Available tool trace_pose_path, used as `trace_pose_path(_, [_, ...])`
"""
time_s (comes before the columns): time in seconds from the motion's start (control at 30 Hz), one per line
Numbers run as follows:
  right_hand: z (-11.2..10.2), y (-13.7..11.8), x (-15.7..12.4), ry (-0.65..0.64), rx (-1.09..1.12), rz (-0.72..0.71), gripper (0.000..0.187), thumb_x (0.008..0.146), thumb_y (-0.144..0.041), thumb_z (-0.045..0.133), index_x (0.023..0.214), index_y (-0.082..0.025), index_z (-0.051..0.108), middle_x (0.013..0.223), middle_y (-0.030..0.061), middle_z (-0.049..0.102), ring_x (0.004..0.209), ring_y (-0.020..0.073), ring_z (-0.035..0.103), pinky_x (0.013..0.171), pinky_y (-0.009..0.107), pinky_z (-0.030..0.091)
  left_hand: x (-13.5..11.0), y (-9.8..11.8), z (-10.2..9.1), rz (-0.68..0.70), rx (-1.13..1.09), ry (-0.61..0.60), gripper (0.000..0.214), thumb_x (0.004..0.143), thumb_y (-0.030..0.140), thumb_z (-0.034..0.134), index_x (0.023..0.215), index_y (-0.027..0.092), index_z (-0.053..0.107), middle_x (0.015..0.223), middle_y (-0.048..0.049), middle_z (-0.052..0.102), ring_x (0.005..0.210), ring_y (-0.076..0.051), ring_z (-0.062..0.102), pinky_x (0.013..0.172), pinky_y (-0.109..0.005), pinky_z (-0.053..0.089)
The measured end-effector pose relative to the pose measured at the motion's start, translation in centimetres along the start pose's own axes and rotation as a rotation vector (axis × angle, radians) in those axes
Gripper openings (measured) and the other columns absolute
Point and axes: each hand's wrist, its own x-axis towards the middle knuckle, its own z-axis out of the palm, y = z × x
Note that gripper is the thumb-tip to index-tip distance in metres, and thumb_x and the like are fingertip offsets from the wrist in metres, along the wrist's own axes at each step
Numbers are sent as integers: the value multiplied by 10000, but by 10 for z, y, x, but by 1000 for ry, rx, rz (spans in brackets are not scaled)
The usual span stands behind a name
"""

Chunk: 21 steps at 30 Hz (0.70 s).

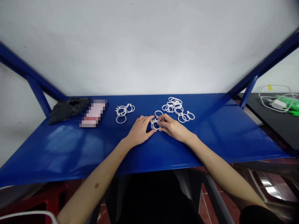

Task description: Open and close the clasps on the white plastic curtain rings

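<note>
Several white plastic rings (156, 124), with small knobs on their rims like curtain rings, are bunched together between my two hands just above the blue table. My left hand (139, 130) curves round the left side of this bunch, thumb below and fingers above. From the right, my right hand (173, 127) pinches the rings, its fingertips on their edges. Just beyond the fingers lies a single ring (158, 114). A small group of rings (121, 119) rests to the left, and a larger loose pile (178, 109) lies to the right. My fingers partly hide the held rings.
The blue table (154, 158) meets a pale wall, with blue frame bars at both sides. At left lie a black plastic bag (66, 109) and a pixelated pink, phone-shaped item (93, 113). A black surface at right carries a white cable (277, 104) and a green item (289, 104).
</note>
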Motion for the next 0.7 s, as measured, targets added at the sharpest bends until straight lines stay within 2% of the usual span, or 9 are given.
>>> trace_pose_path(0.1, [1, 0, 0, -1, 1, -15, 241, 1005, -175, 515, 1181, -132, 674, 1275, 151, 564, 1054, 232, 680, 915, 433, 620, 0, 1, -1, 2, -16, -13, 549, 884, 334, 691, 1371, 199, 475, 1165, -76, 653, 1103, -268, 550, 1003, -466, 435])
trace_pose_path(0.3, [2, -1, 0, 26, -13, -19, 202, 1001, -193, 533, 1113, -137, 691, 1260, 150, 579, 1098, 243, 667, 922, 427, 614, 0, 1, 0, -8, -23, -27, 540, 895, 345, 684, 1377, 206, 482, 1176, -77, 663, 1134, -274, 552, 1011, -464, 435])
trace_pose_path(0.43, [1, 0, 0, 76, -43, -5, 161, 994, -239, 566, 1028, -162, 703, 1224, 138, 594, 1039, 229, 659, 884, 413, 606, 0, 1, -1, -4, 1, -11, 546, 905, 376, 677, 1387, 206, 484, 1211, -91, 662, 1142, -275, 557, 1009, -460, 441])
trace_pose_path(0.7, [3, -2, 2, 127, -127, -20, 158, 963, -276, 631, 904, -161, 721, 1187, 135, 614, 978, 229, 620, 850, 409, 559, -1, 1, 0, 23, 59, -2, 596, 916, 397, 683, 1423, 196, 442, 1135, -63, 715, 1118, -277, 579, 960, -438, 448])
